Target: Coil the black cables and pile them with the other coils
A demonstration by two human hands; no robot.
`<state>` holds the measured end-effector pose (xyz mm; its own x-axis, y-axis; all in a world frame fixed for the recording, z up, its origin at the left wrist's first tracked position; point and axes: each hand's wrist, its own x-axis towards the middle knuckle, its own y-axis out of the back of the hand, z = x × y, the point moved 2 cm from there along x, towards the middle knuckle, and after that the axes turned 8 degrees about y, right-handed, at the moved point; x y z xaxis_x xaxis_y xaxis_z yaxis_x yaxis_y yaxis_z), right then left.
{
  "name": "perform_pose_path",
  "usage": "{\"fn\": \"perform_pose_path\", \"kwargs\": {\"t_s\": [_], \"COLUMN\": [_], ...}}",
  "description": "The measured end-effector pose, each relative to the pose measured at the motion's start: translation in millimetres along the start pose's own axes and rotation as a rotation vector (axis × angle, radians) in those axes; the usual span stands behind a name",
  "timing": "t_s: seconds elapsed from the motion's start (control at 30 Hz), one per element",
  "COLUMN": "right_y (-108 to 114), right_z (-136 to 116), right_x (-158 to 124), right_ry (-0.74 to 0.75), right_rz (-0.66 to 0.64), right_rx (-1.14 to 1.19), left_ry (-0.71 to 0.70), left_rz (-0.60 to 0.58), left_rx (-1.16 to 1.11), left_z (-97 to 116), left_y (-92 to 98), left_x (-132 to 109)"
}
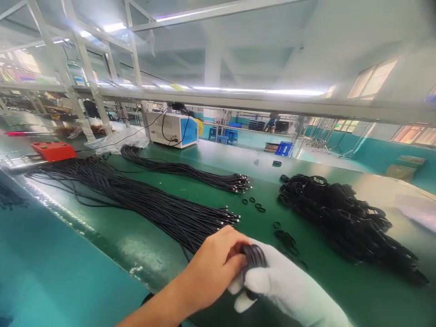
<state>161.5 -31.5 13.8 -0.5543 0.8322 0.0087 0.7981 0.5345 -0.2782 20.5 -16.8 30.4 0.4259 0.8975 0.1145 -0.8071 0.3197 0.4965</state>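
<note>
My bare left hand (211, 265) pinches the side of a small coiled black cable (255, 256) between thumb and fingers. Around the same coil, the white-gloved fingers of my right hand (286, 281) are wrapped from the other side. Part of the coil is hidden by both hands. Just beyond my left hand lies a long bundle of black cables (143, 197) with metal connector tips at its near end. A second, thinner cable bundle (184, 171) lies behind it. Several small black rings (258, 206) are scattered on the green table past the hands.
A large pile of coiled black cables (327, 204) covers the right of the green table (153, 263). At the back left stand a white-and-blue machine (173, 130) and a red control box (53, 151). A metal shelf beam (238, 96) crosses above the table.
</note>
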Motion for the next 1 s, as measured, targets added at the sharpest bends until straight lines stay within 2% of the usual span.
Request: {"fn": "perform_pose_path", "kwargs": {"t_s": [0.13, 0.4, 0.53, 0.6, 0.67, 0.83, 1.0], "right_y": [11.5, 19.7, 18.5, 16.6, 14.6, 14.2, 21.9], "right_z": [7.5, 24.1, 23.1, 22.5, 23.4, 29.7, 36.2], "right_x": [-1.6, 1.9, 3.9, 4.8, 5.5, 7.1, 11.9], "right_ry": [0.040, 0.043, 0.063, 0.098, 0.101, 0.004, 0.069], "right_rz": [-0.038, 0.047, 0.042, 0.017, 0.006, 0.048, 0.173], "right_rx": [0.102, 0.138, 0.139, 0.115, 0.089, 0.060, 0.224], "left_ry": [0.127, 0.127, 0.232, 0.263, 0.270, 0.299, 0.209], "left_rz": [0.010, 0.104, 0.047, 0.056, 0.067, -0.021, 0.064], "left_rx": [-0.057, 0.071, -0.046, -0.056, -0.029, 0.060, 0.139], "left_z": [-2.3, -11.2, -13.4, -14.7, -16.8, -22.3, -19.6], "left_y": [-3.5, -10.3, -14.2, -16.4, -18.5, -17.8, -10.2], "left_x": [5.7, 19.7, 20.2, 20.0, 21.0, 28.4, 19.4]}}
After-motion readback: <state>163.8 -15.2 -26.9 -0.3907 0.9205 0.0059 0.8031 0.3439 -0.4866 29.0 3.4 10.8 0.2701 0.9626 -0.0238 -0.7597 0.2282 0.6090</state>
